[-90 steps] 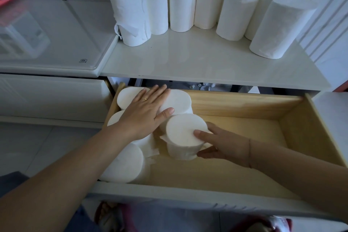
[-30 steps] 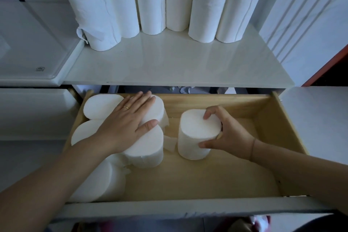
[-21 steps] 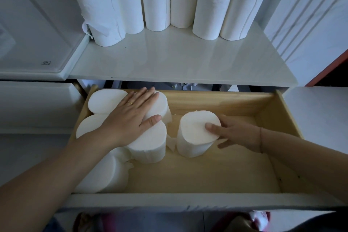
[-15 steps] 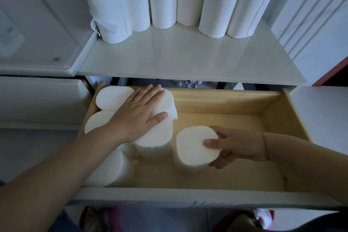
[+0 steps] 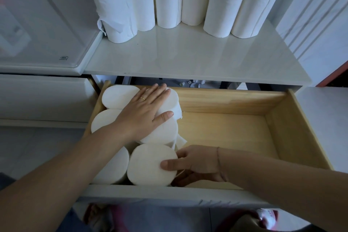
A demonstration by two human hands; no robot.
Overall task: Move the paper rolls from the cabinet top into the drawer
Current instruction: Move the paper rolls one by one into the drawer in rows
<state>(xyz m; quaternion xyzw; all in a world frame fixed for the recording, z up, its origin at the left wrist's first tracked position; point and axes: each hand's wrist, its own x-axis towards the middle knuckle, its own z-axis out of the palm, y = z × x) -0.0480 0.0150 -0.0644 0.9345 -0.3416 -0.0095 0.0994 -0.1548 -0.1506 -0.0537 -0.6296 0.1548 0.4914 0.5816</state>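
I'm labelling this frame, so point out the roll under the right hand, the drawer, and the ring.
Roll (image 5: 148, 162): head view, flat top.
Drawer (image 5: 280, 130): head view, right inner wall.
Ring (image 5: 143, 98): head view, gold band.

A cluster of upright paper rolls (image 5: 190, 0) is set along the back of the cabinet top (image 5: 188, 58), touching one another, with the front of that surface left bare. Below and in front, the drawer (image 5: 278, 133) is pulled out. Six upright rolls are packed two abreast against its left wall. The left hand (image 5: 145, 115) is laid flat on the two rolls of the inner column at back and middle. The front inner roll (image 5: 150, 164), just behind the drawer front, is gripped from its right by the right hand (image 5: 197, 164).
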